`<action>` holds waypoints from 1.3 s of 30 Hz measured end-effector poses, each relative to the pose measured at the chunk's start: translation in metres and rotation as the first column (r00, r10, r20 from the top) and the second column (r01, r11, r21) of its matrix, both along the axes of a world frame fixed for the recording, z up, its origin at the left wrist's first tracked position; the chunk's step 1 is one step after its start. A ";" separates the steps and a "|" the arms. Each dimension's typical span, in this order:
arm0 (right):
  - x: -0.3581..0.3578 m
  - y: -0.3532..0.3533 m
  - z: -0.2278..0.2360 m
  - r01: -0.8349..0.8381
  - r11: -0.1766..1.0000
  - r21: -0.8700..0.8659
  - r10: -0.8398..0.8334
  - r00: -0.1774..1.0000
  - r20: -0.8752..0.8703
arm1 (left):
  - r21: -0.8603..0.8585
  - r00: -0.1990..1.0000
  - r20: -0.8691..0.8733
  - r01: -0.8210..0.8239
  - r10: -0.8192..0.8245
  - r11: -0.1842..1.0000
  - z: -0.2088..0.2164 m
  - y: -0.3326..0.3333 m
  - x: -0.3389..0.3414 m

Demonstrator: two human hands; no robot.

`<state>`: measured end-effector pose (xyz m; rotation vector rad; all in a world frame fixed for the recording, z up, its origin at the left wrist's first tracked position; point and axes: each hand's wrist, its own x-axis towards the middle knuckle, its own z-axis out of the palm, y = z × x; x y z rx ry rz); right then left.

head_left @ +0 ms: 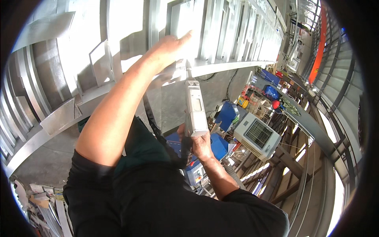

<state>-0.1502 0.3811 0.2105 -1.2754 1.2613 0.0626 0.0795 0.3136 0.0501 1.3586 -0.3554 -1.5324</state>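
Observation:
My right hand (201,147) is wrapped round the grip of a grey, boxy welding gun (195,108) with a narrow nozzle. The nozzle points forward at the near rail of a large bright metal frame (221,68); glare hides whether its tip touches. My left arm reaches across the rail, and my left hand (171,47) is over the frame's bars with one digit stretched out. That hand holds nothing I can see, though strong light washes out its far side. A small metal plate (61,116) stands against the rail on the left.
At right, a grey box-shaped unit with a grille (257,136) stands near blue equipment (226,115). Behind it is a long bench (296,112) with tools and a red object. Metal offcuts (47,207) lie at lower left. A dark cable (230,85) runs on the floor.

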 end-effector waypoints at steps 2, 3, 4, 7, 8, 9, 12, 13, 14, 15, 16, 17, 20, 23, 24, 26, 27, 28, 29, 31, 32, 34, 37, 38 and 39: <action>0.005 0.000 -0.001 0.034 0.999 -0.001 -0.034 0.999 -0.011 | -0.007 1.000 -0.004 0.015 -0.015 1.000 -0.002 0.000 0.001; 0.007 0.000 -0.001 0.053 0.999 0.006 -0.053 0.998 -0.020 | -0.006 0.999 -0.016 0.043 -0.043 0.999 -0.002 0.000 0.003; 0.009 -0.001 -0.001 0.072 0.997 0.015 -0.072 0.997 -0.028 | -0.003 0.998 -0.013 0.054 -0.054 0.999 -0.002 0.000 0.003; 0.014 -0.001 -0.002 0.042 0.999 -0.013 -0.042 0.999 -0.024 | 0.013 0.998 0.018 0.056 -0.056 0.998 0.002 0.000 0.004; 0.015 -0.001 -0.001 0.048 0.999 -0.013 -0.049 0.999 -0.018 | 0.008 0.999 0.015 0.051 -0.051 0.999 0.003 0.000 0.004; 0.016 0.000 -0.001 0.054 0.998 -0.013 -0.055 0.998 -0.012 | 0.004 0.999 0.012 0.045 -0.045 0.999 0.004 0.001 0.004; 0.018 0.003 0.000 0.083 0.996 -0.012 -0.083 0.997 -0.006 | 0.006 0.999 0.004 0.038 -0.038 0.999 0.005 0.001 0.004; 0.019 0.005 0.000 0.094 0.995 -0.011 -0.094 0.996 -0.007 | 0.010 0.999 0.000 0.038 -0.038 0.999 0.005 0.001 0.004; 0.019 0.006 -0.001 0.097 0.995 -0.018 -0.097 0.995 0.001 | 0.004 0.999 0.011 0.041 -0.041 0.999 0.005 0.001 0.004; 0.020 0.007 -0.003 0.101 0.995 -0.024 -0.101 0.995 0.009 | -0.001 0.999 0.021 0.045 -0.045 0.999 0.005 0.001 0.005; 0.020 0.008 -0.004 0.103 0.994 -0.030 -0.103 0.995 0.016 | 0.007 0.998 0.024 0.053 -0.053 0.999 0.005 0.001 0.005; 0.021 0.009 -0.005 0.113 0.993 -0.027 -0.112 0.994 0.011 | 0.003 0.998 0.027 0.050 -0.050 0.999 0.006 0.002 0.006; 0.024 0.010 -0.007 0.117 0.993 -0.029 -0.117 0.993 -0.009 | 0.009 0.994 -0.029 0.106 -0.106 0.994 0.009 0.002 0.012; 0.027 0.013 -0.003 0.135 0.991 0.011 -0.134 0.990 -0.049 | -0.041 0.975 -0.114 0.188 -0.192 0.981 0.009 0.005 0.019; 0.029 0.013 -0.002 0.136 0.991 0.003 -0.135 0.988 -0.074 | -0.071 0.981 -0.104 0.156 -0.163 0.985 0.010 0.007 0.019; 0.033 0.015 -0.001 0.136 0.991 -0.015 -0.137 0.986 -0.092 | -0.081 0.984 -0.119 0.127 -0.136 0.989 0.011 0.009 0.019; 0.036 0.016 -0.002 0.131 0.991 -0.033 -0.134 0.987 -0.092 | -0.062 0.981 -0.139 0.128 -0.136 0.990 0.011 0.009 0.019; 0.038 0.016 -0.002 0.124 0.991 -0.049 -0.128 0.988 -0.090 | -0.045 0.978 -0.159 0.128 -0.134 0.991 0.010 0.008 0.020; 0.041 0.016 -0.002 0.129 0.990 -0.051 -0.134 0.986 -0.096 | -0.069 0.977 -0.140 0.154 -0.162 0.986 0.010 0.007 0.021; 0.046 0.017 -0.001 0.144 0.988 -0.047 -0.148 0.985 -0.093 | -0.117 0.969 -0.085 0.223 -0.233 0.968 0.008 0.006 0.024; 0.049 0.018 -0.001 0.141 0.987 -0.072 -0.147 0.986 -0.077 | -0.102 0.964 -0.125 0.222 -0.234 0.970 0.008 0.006 0.024; 0.055 0.019 0.000 0.154 0.984 -0.084 -0.164 0.978 -0.127 | -0.078 0.956 -0.165 0.234 -0.244 0.969 0.006 0.006 0.025; 0.064 0.023 0.002 0.226 0.971 -0.076 -0.235 0.959 -0.158 | -0.168 0.991 -0.090 0.080 -0.096 0.983 0.003 0.008 0.015; 0.066 0.023 0.003 0.234 0.969 -0.073 -0.243 0.958 -0.155 | -0.155 0.983 -0.146 0.091 -0.114 0.984 0.000 0.007 0.014; 0.068 0.023 0.003 0.244 0.968 -0.058 -0.250 0.955 -0.157 | -0.140 0.970 -0.204 0.103 -0.130 0.985 -0.004 0.007 0.012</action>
